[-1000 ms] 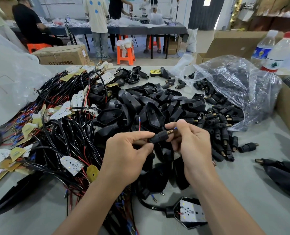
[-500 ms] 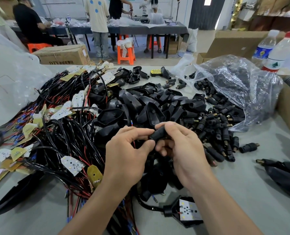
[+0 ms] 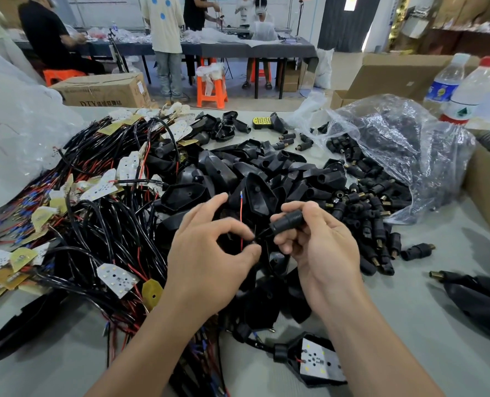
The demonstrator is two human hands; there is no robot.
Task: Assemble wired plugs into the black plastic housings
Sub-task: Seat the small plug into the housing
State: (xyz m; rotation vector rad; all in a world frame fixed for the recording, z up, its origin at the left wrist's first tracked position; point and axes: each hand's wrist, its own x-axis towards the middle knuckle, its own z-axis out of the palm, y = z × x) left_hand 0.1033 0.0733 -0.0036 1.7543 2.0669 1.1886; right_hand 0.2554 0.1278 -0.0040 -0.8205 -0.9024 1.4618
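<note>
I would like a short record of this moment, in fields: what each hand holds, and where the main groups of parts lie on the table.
left hand: pinches the red wire between thumb and forefinger
right hand: holds a black plug
black housings: loose pile behind the hands
wire bundle: heap with white boards, on the left
clear bag: on the right, plugs spilling out
wired housing: board facing up, beside the right forearm
</note>
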